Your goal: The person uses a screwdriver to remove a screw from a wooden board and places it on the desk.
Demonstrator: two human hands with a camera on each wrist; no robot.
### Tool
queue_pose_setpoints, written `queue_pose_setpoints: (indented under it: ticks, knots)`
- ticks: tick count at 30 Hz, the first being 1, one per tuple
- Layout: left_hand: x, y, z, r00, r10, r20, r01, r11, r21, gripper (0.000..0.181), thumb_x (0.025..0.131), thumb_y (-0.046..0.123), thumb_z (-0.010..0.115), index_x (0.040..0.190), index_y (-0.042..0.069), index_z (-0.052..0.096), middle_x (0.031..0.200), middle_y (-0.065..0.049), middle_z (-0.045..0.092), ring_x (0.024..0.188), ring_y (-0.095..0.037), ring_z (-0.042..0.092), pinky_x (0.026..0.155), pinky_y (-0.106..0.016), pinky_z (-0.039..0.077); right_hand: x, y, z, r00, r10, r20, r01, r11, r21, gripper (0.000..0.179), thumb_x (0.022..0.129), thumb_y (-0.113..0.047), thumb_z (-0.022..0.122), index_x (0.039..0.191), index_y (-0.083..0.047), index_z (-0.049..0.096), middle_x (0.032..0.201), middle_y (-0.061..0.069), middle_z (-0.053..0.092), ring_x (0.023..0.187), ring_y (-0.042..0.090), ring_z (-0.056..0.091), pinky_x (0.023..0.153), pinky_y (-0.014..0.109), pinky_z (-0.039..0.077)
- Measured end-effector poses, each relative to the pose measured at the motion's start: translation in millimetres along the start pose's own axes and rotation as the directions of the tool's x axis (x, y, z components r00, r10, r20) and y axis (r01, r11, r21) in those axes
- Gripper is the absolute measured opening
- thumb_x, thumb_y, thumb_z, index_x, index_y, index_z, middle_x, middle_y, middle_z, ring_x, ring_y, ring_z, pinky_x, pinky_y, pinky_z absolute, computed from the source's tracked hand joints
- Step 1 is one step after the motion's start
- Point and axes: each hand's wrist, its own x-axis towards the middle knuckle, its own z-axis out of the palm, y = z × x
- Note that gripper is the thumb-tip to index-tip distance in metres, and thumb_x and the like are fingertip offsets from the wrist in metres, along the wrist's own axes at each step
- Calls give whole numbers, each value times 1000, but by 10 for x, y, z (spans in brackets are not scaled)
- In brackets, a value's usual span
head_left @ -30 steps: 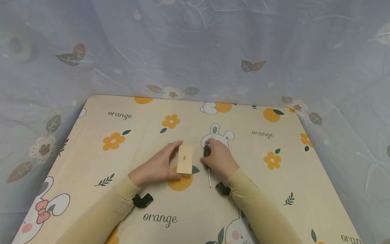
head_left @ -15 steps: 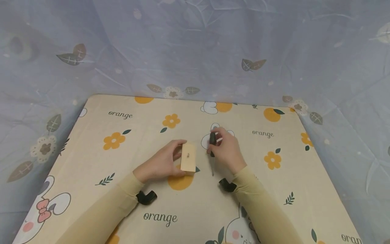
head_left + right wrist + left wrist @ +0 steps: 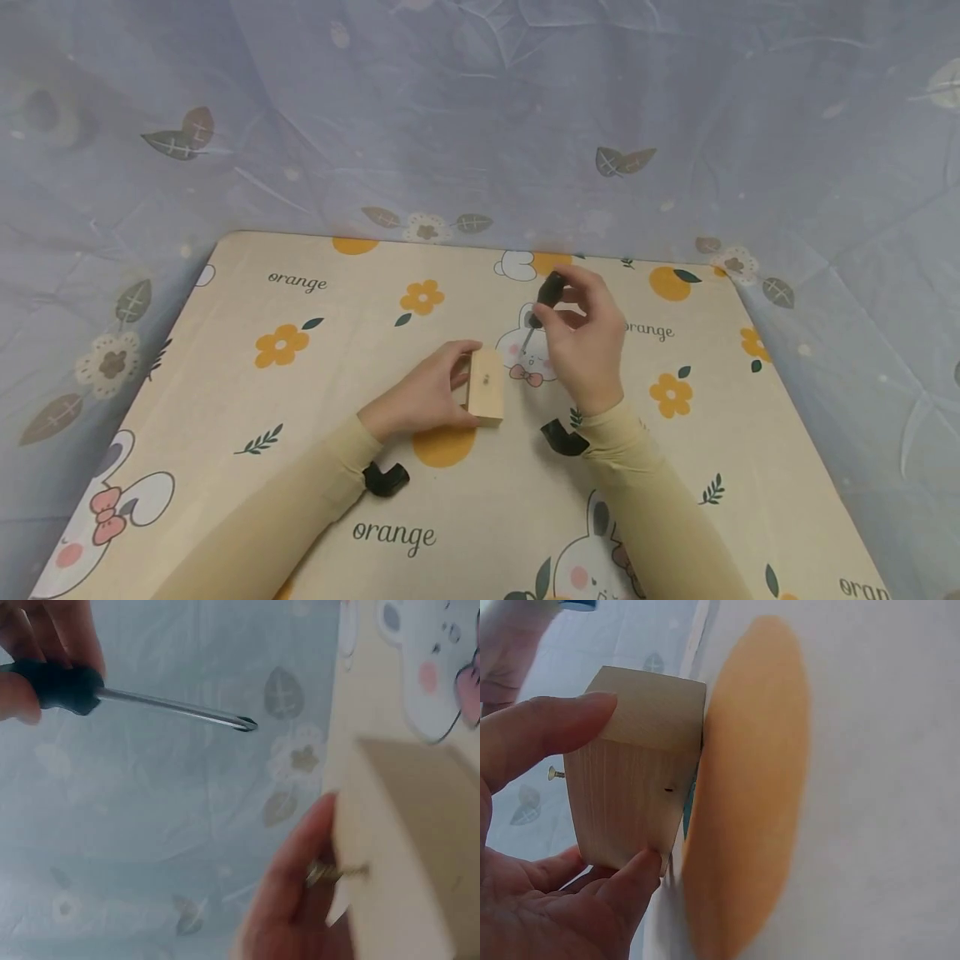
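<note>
My left hand [image 3: 426, 392] grips a pale wooden block [image 3: 487, 404] by its two ends, thumb on the near end and fingers at the far one. A brass screw [image 3: 330, 874] stands part way out of the block's top face, its threads showing in the right wrist view. To the right and farther back, my right hand [image 3: 588, 342] holds a screwdriver [image 3: 551, 292] by its black handle. The screwdriver's cross-shaped tip [image 3: 244, 724] points down and to the left, apart from the screw. In the left wrist view the block [image 3: 634, 802] stands close over the tablecloth's printed orange.
A cream tablecloth [image 3: 480, 517] printed with oranges, flowers and rabbits covers the table. A grey-blue patterned curtain [image 3: 480, 125] hangs behind its far edge and at the sides. Black curved pieces [image 3: 386, 479] show at both sleeves by the wrists.
The left hand has moved the block to the right. My right hand has raised the screwdriver up and away to the right, and it now tilts with its tip toward the block.
</note>
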Motion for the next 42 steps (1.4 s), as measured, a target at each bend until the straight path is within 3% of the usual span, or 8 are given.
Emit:
queue_pose_setpoints:
  ticks: [9,17,26,33,42]
  knots:
    - [15,-29,20,1000,2,5,-2,1000,1,113,75,0,95,166,7,29,172,-11,33,162,-26,36,124,-33,47,-106,-138,133,992,-107,68,94,981,171,49,82,22,76,127,4,67,109,20,69,97,16,70,80,29,70]
    - [24,-38,16,999,37,14,-37,999,-8,112,76,-1,94,166,6,28,169,-11,34,162,-25,37,126,-34,46,-255,-103,182,977,-160,139,137,977,164,46,83,20,78,126,7,66,112,22,70,100,15,70,82,25,69]
    - [17,-41,13,999,40,14,-40,999,2,111,77,1,95,165,6,28,168,-11,35,161,-25,38,125,-33,47,-293,-71,200,967,-183,175,159,976,146,46,84,20,78,125,4,66,116,20,70,102,15,71,84,27,70]
    - [10,-32,14,999,38,10,-38,999,6,110,77,4,96,165,9,29,169,-9,35,159,-23,41,125,-33,47,-240,-66,166,937,-214,275,148,959,242,43,83,25,75,120,5,67,115,22,72,102,17,72,82,33,71]
    - [16,-27,1,1000,25,12,-26,1000,8,112,76,4,96,165,9,29,172,-10,33,161,-24,40,124,-33,48,-170,-35,101,900,-199,387,64,941,334,42,86,27,70,122,8,61,120,27,68,108,13,73,81,27,70]
